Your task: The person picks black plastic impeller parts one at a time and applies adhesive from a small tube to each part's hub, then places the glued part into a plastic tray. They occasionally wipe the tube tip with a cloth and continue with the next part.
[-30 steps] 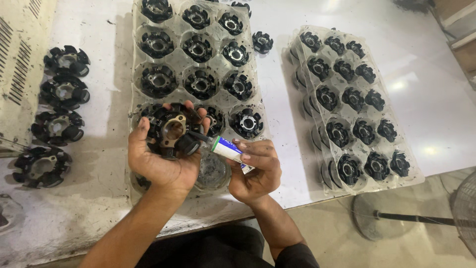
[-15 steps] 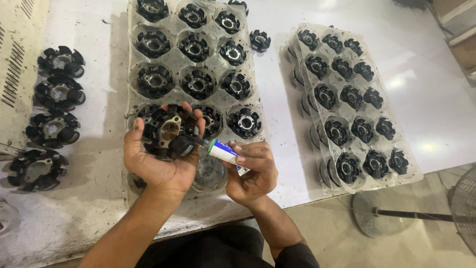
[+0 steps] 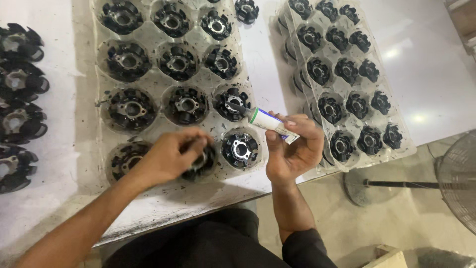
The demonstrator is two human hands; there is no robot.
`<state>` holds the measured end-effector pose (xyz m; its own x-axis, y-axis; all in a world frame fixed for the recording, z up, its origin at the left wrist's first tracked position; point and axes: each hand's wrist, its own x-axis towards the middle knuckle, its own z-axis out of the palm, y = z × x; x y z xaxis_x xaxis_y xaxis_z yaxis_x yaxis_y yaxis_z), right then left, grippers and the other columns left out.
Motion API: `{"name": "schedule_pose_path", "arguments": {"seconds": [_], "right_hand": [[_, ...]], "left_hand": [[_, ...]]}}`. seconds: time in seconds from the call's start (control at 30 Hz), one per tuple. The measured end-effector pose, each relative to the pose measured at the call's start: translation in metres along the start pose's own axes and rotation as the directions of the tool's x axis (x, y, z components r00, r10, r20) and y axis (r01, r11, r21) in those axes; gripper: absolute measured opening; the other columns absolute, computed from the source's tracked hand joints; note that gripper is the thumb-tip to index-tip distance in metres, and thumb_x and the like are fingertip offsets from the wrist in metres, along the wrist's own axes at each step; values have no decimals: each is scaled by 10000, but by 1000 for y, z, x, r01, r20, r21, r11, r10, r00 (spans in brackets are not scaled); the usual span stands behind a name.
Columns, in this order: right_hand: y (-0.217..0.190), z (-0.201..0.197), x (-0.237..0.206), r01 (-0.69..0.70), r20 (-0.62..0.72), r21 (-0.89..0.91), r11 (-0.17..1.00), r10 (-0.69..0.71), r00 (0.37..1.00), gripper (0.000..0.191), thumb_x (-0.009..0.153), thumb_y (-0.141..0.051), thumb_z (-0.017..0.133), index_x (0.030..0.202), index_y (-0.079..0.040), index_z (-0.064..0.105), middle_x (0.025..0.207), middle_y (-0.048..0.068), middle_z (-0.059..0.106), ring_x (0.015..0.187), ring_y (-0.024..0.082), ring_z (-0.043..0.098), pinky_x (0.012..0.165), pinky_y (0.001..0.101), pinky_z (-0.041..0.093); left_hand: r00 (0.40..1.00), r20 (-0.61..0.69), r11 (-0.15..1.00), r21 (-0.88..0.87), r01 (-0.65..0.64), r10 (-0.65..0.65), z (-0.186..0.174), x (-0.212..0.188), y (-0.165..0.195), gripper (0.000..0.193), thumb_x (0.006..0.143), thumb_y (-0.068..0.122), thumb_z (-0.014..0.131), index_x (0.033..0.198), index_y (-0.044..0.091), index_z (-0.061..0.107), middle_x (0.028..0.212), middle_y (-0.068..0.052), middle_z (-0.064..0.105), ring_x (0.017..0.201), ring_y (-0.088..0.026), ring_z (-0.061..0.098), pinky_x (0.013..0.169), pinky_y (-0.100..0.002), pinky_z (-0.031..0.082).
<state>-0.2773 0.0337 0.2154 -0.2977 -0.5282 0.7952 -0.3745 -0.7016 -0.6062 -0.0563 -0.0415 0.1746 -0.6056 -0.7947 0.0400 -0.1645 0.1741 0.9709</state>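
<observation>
Our left hand (image 3: 171,156) pinches a black rotor part (image 3: 201,161) down into the clear tray (image 3: 153,79); right hand (image 3: 292,149) grips the glue tube (image 3: 267,121). Nearly every pocket looks filled.

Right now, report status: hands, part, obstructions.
Left hand gripping black round part at the clear tray's bottom-middle pocket. Right hand holding small white tube, nozzle toward tray. Nothing blocking.

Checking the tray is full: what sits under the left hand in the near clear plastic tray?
Under the left hand a black round finned part sits in a pocket of the clear plastic tray. Only its right edge shows; the fingers cover its centre.
</observation>
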Motion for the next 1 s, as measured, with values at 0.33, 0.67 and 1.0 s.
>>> {"name": "schedule_pose_path", "arguments": {"seconds": [0.33, 0.67, 1.0], "right_hand": [[19, -22, -1, -23, -69, 24, 999, 24, 997, 297, 989, -18, 788, 1186, -25, 566, 1082, 88, 629, 1040, 180, 634, 984, 329, 578], [18, -21, -6, -206, -118, 198, 958, 232, 965, 267, 974, 41, 737, 1176, -19, 573, 1196, 122, 610, 1150, 222, 664, 918, 409, 655], [14, 15, 3, -368, 43, 542, 755, 412, 910, 265, 983, 56, 697, 1203, -24, 575, 1216, 150, 661, 1090, 253, 693, 936, 430, 626]], "left_hand": [[910, 253, 586, 700, -407, 330, 41, 26, 40, 254, 911, 287, 644, 924, 70, 776, 1281, -198, 661, 1314, -405, 541, 1099, -537, 421], [964, 250, 708, 666, -237, 87, 73, 18, 42, 631, 877, 588, 669, 1174, 31, 682, 1454, -343, 409, 1404, -500, 317, 1159, -600, 265], [968, -223, 895, -401, -196, 112, -50, -4, 47, 706, 640, 222, 894, 1235, 168, 518, 1212, -203, 679, 1119, -330, 707, 911, -429, 651]]}}
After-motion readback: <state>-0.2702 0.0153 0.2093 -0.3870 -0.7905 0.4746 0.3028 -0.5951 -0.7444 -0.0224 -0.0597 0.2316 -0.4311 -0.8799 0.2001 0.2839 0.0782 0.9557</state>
